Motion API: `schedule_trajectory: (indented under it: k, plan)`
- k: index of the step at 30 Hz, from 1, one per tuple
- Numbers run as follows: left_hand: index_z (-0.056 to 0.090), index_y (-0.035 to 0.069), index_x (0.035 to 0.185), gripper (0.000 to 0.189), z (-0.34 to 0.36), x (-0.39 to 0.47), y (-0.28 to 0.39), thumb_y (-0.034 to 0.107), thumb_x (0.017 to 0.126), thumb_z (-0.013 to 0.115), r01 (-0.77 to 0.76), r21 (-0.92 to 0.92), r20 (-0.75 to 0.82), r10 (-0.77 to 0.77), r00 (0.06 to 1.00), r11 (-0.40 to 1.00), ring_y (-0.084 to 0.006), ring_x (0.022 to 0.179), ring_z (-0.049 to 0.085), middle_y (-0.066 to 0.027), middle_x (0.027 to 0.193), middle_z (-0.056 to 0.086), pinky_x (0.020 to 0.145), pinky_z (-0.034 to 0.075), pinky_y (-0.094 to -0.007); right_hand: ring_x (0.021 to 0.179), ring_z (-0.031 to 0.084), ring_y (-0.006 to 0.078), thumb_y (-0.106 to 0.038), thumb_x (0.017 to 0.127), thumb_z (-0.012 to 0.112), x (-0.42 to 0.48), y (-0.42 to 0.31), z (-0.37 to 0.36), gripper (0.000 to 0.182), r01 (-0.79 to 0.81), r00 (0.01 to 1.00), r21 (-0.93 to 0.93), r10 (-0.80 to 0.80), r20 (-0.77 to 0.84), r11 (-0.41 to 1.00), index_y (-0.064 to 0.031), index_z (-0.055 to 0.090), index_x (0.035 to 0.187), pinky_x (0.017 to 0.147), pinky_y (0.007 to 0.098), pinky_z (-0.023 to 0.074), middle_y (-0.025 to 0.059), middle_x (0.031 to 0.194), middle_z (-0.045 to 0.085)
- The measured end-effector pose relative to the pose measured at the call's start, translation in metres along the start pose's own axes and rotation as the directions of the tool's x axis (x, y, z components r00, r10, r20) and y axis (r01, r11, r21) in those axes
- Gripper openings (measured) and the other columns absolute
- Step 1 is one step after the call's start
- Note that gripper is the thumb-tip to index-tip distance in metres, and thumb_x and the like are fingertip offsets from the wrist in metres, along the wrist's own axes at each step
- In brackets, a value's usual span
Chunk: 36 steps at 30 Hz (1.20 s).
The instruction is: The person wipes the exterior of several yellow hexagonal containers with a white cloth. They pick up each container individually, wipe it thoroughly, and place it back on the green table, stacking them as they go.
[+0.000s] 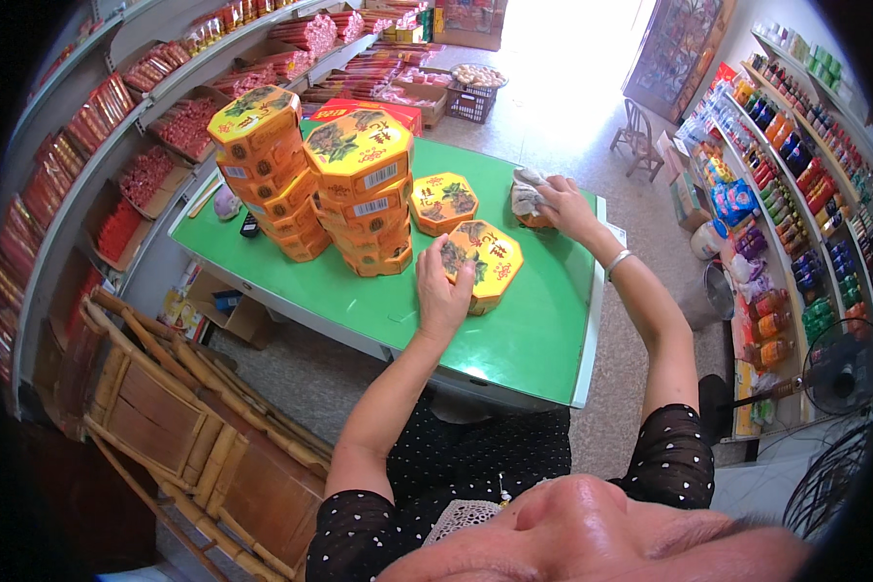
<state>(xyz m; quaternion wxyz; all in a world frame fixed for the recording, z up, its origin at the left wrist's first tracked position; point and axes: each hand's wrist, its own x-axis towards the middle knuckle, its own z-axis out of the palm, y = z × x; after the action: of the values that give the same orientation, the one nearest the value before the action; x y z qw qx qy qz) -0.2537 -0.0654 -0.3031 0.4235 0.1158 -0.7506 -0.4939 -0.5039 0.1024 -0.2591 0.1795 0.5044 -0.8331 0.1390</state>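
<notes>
My left hand (442, 291) grips the left side of a yellow octagonal cardboard box (492, 265), its thumb over the lid. The box rests on the green tabletop (531, 349) and bears leaf pictures and writing. My right hand (569, 207) presses a grey-white cloth (529, 190) near the table's far right corner. Under the cloth is a brown-orange object (535, 219), mostly hidden. Another octagonal box (444, 204) lies flat just beyond the left hand. Left of it stand two tall stacks of similar boxes, a nearer stack (364, 218) and a leaning stack (273, 185).
A red box (378, 110) sits behind the stacks; a small purple object (226, 202) and a black device (249, 225) lie left. Stocked shelves line both sides. A bamboo chair (189, 429) stands at lower left, a fan (842, 367) at right.
</notes>
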Motion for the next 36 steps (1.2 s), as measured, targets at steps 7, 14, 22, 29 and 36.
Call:
schedule_trajectory:
  k: [7,14,22,29,36]
  plan:
    - [0.046,-0.004,0.128,0.055,0.000,0.000,0.002,0.024,0.084,0.062,0.044,-0.008,0.000,-0.044,0.999,0.999,-0.0366,0.106,0.052,-0.0228,0.113,0.052,0.094,0.042,-0.0434,0.102,0.055,0.0359,-0.015,0.085,0.060,-0.031,-0.008,-0.046,0.033,-0.285,0.941,0.233,0.317,-0.115,0.930,-0.0040,0.060,0.116,0.090,0.0452,0.0450,0.0210,0.108,0.056]
    - [0.049,-0.006,0.124,0.050,-0.003,0.002,0.005,0.026,0.087,0.061,0.206,-0.149,0.019,-0.205,0.979,0.967,-0.0296,0.095,0.064,-0.0230,0.107,0.064,0.081,0.050,-0.0380,0.114,0.049,0.0360,-0.017,0.078,0.069,-0.132,-0.105,-0.049,0.038,0.206,0.961,0.116,-0.223,0.166,0.972,-0.0069,0.063,0.114,0.099,0.0439,0.0436,0.0183,0.118,0.055]
    - [0.055,-0.002,0.112,0.036,0.005,-0.005,-0.009,0.027,0.091,0.053,0.111,-0.146,0.064,-0.102,0.993,0.983,-0.0331,0.087,0.064,-0.0186,0.092,0.065,0.079,0.049,-0.0402,0.106,0.056,0.0356,-0.018,0.082,0.063,-0.108,-0.124,-0.084,0.036,-0.091,0.959,0.476,0.206,-0.194,0.875,-0.0032,0.061,0.115,0.093,0.0431,0.0472,0.0199,0.111,0.056]
    - [0.054,0.000,0.113,0.033,0.024,-0.018,0.005,0.026,0.099,0.040,0.002,-0.015,0.184,0.001,0.983,1.000,-0.0472,0.091,0.058,-0.0286,0.095,0.061,0.076,0.045,-0.0512,0.104,0.054,0.0334,-0.024,0.080,0.065,-0.079,-0.141,-0.077,0.028,0.082,0.994,-0.080,-0.076,0.077,0.993,-0.0068,0.066,0.102,0.091,0.0422,0.0478,0.0164,0.108,0.057]
    - [0.054,0.000,0.113,0.035,0.019,-0.020,-0.021,0.027,0.099,0.038,-0.400,0.124,0.049,0.396,0.917,0.908,-0.0466,0.092,0.057,-0.0267,0.097,0.062,0.078,0.045,-0.0495,0.099,0.057,0.0314,-0.024,0.082,0.062,-0.077,-0.181,-0.077,0.021,0.183,0.981,-0.088,-0.175,0.090,0.979,-0.0052,0.069,0.088,0.088,0.0400,0.0503,0.0144,0.103,0.057]
